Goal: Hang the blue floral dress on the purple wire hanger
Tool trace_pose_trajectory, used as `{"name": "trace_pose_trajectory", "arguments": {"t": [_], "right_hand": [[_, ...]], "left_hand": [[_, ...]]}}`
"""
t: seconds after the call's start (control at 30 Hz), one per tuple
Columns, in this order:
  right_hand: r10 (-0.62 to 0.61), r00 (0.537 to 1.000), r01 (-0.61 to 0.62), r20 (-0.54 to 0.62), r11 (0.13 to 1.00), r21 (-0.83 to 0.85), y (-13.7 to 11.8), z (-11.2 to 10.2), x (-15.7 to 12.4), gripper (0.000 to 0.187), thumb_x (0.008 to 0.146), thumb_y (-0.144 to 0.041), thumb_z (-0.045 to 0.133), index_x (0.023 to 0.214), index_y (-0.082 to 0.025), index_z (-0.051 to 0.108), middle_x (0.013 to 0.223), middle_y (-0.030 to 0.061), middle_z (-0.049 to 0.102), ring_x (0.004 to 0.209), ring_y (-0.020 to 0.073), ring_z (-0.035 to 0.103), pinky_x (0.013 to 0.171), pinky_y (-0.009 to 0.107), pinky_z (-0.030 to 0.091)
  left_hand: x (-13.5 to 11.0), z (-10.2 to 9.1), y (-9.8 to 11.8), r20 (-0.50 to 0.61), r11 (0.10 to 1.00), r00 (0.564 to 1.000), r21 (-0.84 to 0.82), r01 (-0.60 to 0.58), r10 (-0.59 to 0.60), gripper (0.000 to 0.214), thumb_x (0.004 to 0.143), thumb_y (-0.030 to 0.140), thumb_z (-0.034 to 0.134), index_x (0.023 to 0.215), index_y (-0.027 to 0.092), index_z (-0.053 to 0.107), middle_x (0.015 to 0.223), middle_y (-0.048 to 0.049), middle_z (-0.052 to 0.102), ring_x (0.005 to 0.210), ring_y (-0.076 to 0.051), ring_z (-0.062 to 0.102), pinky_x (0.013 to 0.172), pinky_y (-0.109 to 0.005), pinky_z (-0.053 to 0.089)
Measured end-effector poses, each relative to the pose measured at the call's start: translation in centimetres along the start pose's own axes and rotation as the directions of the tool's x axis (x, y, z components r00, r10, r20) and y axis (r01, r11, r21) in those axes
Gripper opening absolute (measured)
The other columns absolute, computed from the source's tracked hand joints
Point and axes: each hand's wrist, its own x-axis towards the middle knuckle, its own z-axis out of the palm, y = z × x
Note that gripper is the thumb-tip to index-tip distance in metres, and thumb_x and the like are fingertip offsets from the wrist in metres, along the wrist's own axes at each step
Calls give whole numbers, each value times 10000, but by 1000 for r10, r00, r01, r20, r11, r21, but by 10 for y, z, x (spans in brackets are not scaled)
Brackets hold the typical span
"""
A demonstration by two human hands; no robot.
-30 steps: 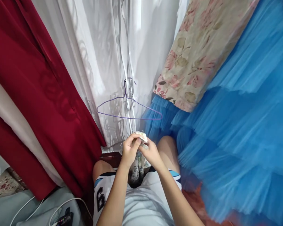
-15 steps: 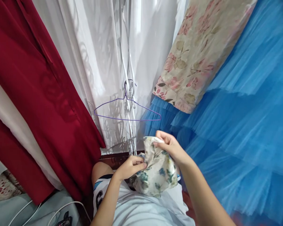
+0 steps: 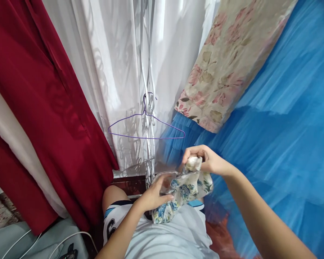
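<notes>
A bunched white floral cloth with blue and green flowers is spread between my two hands, above my lap. My right hand pinches its upper right part, where a fold stands up between thumb and fingers. At its left side is my left hand, thumb in front and fingers blurred along the cloth's edge, apparently gripping it. What kind of garment the cloth is, I cannot tell. Straight ahead of the hands hangs a bare purple wire hanger, hooked on a white metal stand.
White curtains hang behind the stand, with a red curtain to the left. On the right are a floral fabric panel and layered blue tulle. White cables and a dark device lie at the lower left.
My right hand has moved up and right, lifting and stretching the cloth. My left hand has shifted slightly right, its fingers more spread. More blue flowers now show. The hanger stays in place.
</notes>
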Motion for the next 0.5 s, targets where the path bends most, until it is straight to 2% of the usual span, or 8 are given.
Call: {"name": "trace_pose_trajectory", "arguments": {"t": [0.1,0.2,0.27,0.33,0.43,0.5], "right_hand": [[25,1000,-24,-12,997,73,2,-10,-6,233,639,-288,793,797,-162,677,699,81,698,578,188,613,534,274,440],[13,998,-10,-65,999,45,2,-19,-11,336,602,-292,822,892,-169,703,716,63,695,588,186,607,537,268,434],[6,992,-9,-124,1000,-25,6,-29,-12,392,601,-274,820,965,-173,715,721,44,688,593,176,597,545,260,430],[11,984,-22,-180,998,-59,15,-42,-7,415,589,-240,803,989,-169,716,760,45,698,630,181,609,571,264,439],[3,956,5,-294,1000,27,32,-67,19,357,538,-209,749,890,-168,707,753,49,703,627,193,622,571,281,445],[-50,894,83,-446,995,56,37,-84,49,239,526,-237,683,758,-178,673,647,36,663,539,185,587,518,292,427]], "left_hand": [[5,10,-6,44,992,997,104,-68,64,395,787,241,704,1181,252,668,1265,-92,610,1238,-293,491,1121,-458,322],[10,8,-6,26,998,999,-62,-22,23,291,847,215,603,1126,224,685,1161,-76,666,1121,-261,564,1061,-413,391],[10,-3,-3,-60,984,997,-174,38,-50,252,857,214,575,1091,198,665,1066,-57,678,1003,-228,599,962,-359,450],[9,-20,5,-158,980,983,-188,63,-93,170,870,257,573,996,174,650,938,-34,660,878,-195,593,824,-295,467],[12,-45,33,-197,998,979,-51,39,-49,214,905,358,558,940,166,647,852,-11,622,792,-163,553,727,-251,425],[20,-56,57,-179,997,984,73,1,12,245,914,391,550,929,169,652,826,1,605,780,-153,533,722,-244,404]]}}
